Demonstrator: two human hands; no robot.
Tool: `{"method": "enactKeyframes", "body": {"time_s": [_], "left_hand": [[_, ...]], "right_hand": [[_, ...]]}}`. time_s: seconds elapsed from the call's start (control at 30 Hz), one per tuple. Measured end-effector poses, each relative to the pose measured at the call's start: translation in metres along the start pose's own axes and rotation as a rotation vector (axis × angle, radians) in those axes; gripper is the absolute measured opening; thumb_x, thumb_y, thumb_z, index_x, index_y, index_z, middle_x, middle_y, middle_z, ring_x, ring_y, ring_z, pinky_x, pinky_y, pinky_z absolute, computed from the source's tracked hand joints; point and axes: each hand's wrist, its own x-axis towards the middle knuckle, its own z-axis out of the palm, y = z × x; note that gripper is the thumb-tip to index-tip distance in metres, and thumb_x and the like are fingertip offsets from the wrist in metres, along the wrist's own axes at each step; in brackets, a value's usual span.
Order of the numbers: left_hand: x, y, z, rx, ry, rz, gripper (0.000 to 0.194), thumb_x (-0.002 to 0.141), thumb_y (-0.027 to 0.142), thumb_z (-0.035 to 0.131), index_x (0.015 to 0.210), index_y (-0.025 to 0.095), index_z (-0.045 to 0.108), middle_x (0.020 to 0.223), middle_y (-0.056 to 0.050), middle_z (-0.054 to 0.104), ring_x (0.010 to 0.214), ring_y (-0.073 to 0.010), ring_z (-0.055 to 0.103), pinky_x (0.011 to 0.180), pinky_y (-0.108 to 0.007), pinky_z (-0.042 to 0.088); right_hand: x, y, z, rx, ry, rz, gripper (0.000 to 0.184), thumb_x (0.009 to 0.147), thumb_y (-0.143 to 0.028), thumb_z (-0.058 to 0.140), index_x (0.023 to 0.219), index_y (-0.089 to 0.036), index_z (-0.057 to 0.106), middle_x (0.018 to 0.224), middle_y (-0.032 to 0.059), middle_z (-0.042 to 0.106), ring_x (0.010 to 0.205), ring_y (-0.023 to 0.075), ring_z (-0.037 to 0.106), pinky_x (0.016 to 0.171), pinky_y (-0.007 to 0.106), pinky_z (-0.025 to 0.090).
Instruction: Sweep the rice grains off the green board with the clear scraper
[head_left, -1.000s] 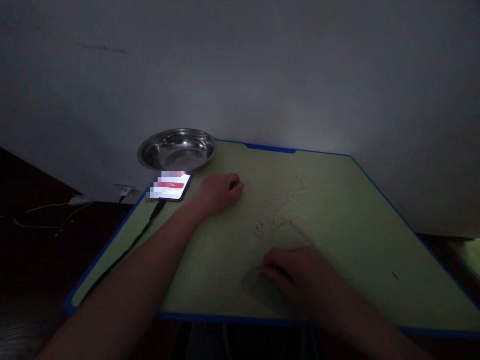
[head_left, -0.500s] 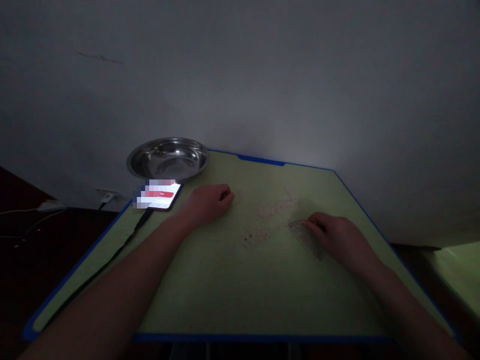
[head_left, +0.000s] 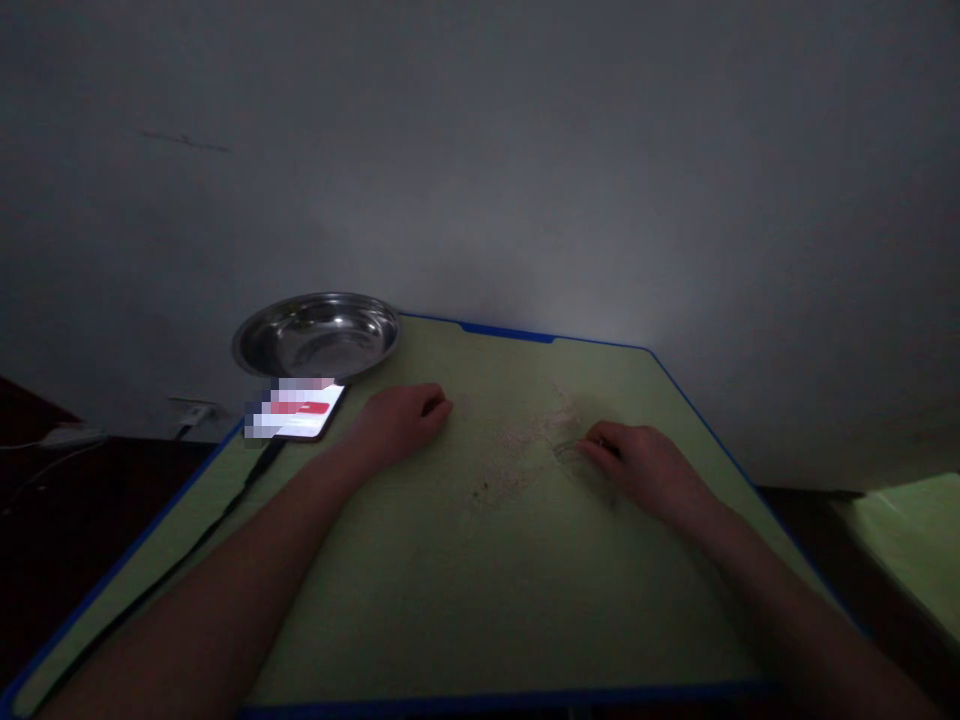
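Observation:
My left hand [head_left: 409, 420] rests in a loose fist on the left half of the green tabletop [head_left: 450, 620]. Whatever its curled fingers may hold is hidden. Thumb and fingers of my right hand [head_left: 645, 465] pinch a thin see-through piece [head_left: 568, 450], which looks like clear plastic; dim light blurs its outline. It is low over the tabletop, at the right edge of a scatter of fine pale crumbs [head_left: 517, 435]. A few dark specks [head_left: 480, 492] lie among the crumbs, between my two hands.
At the far left corner stands a shiny steel basin [head_left: 319, 340]. In front of it lies a lit phone [head_left: 304, 410], with a black cable [head_left: 202, 545] running along the left edge. A grey wall [head_left: 525, 160] rises behind the table. Another pale green surface [head_left: 915, 540] shows at the right.
The view has shifted, so the table and basin sit a little lower and further left. My right hand still pinches the clear piece, which now shows less. My left hand keeps its place.

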Motion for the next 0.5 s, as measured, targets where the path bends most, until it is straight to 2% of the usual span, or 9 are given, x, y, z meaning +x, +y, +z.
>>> {"method": "enactKeyframes", "body": {"time_s": [0.1, 0.27, 0.5], "left_hand": [[0.0, 0.0, 0.0, -0.011, -0.005, 0.001, 0.031, 0.085, 0.039, 0.04, 0.082, 0.02, 0.065, 0.077, -0.005, 0.067, 0.067, -0.0181, 0.058, 0.058, -0.028, 0.034], [0.0, 0.002, 0.0, -0.005, -0.016, -0.007, 0.032, 0.086, 0.039, 0.04, 0.085, 0.019, 0.066, 0.077, -0.005, 0.066, 0.066, -0.0177, 0.057, 0.059, -0.029, 0.035], [-0.001, 0.0, 0.001, 0.012, -0.001, -0.004, 0.033, 0.087, 0.039, 0.039, 0.084, 0.019, 0.066, 0.077, -0.004, 0.067, 0.066, -0.0164, 0.056, 0.057, -0.027, 0.034]], "right_hand": [[-0.001, -0.007, -0.004, 0.069, -0.041, -0.068, 0.025, 0.091, -0.032, 0.047, 0.082, -0.021, 0.067, 0.07, 0.0024, 0.068, 0.062, 0.0164, 0.061, 0.057, 0.027, 0.039], [0.003, -0.018, -0.014, 0.139, -0.037, -0.111, 0.026, 0.092, -0.034, 0.048, 0.08, -0.019, 0.065, 0.066, 0.002, 0.065, 0.058, 0.0152, 0.056, 0.055, 0.027, 0.036], [0.034, -0.064, -0.012, 0.027, -0.067, -0.35, 0.025, 0.093, -0.035, 0.05, 0.08, -0.019, 0.066, 0.069, 0.0018, 0.067, 0.061, 0.014, 0.057, 0.055, 0.025, 0.03]]}}
